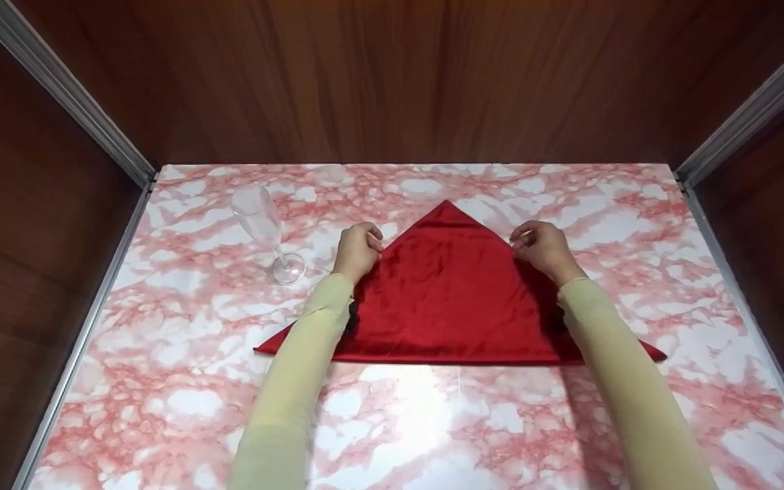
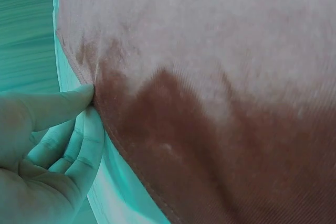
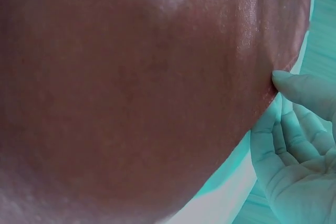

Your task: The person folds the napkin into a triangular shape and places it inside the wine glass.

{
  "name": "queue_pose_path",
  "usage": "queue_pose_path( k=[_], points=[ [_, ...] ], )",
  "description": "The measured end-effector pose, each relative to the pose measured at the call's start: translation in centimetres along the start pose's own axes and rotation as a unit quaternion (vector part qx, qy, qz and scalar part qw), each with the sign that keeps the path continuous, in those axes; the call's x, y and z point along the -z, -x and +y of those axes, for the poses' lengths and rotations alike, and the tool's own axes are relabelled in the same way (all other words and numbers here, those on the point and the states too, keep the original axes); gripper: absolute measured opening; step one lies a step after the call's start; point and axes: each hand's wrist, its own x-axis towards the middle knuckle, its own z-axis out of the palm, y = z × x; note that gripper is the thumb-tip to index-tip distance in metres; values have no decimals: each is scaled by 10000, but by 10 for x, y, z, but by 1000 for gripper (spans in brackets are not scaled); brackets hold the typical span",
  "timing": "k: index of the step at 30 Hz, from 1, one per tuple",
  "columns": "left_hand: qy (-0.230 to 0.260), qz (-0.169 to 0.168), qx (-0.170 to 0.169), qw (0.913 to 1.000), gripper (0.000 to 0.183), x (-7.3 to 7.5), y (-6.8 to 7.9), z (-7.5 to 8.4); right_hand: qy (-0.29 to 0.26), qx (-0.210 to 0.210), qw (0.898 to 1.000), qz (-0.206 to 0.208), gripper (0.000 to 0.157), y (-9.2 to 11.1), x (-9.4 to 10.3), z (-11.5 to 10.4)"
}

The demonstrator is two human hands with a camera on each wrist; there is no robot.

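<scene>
The bench point(image 1: 160, 401) has a glossy top marbled in pink-red and white, with a bright glare just in front of the cloth. On it lies a red satin napkin point(image 1: 453, 292) in a triangle, long edge toward the person, tip toward the far edge. A clear champagne flute point(image 1: 259, 216) stands on its foot, left of the napkin, apart from it.

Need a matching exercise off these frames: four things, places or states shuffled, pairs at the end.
Column 1
1. Champagne flute
2. Napkin
3. Left hand
4. Right hand

Column 2 (head view)
A. Pinches the right sloping edge
B. Red, spread in a triangle
C. Pinches the left sloping edge
D. Clear, standing at far left

Pairs: 1-D, 2-B, 3-C, 4-A
</scene>
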Motion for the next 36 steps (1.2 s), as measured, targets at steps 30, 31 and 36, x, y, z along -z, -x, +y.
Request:
queue_pose_path(
  k=[30, 31, 36],
  points=[
    [914, -475, 519, 9933, 38, 37, 32, -23, -593, 131, 9976, -337, 29, 44, 22, -2],
    [911, -455, 524, 9934, 38, 37, 32, -23, -625, 123, 9973, -362, 28, 46, 23, -7],
    [722, -352, 448, 9958, 36, 37, 32, -24, -595, 153, 9972, -414, 27, 44, 24, -13]
  ],
)
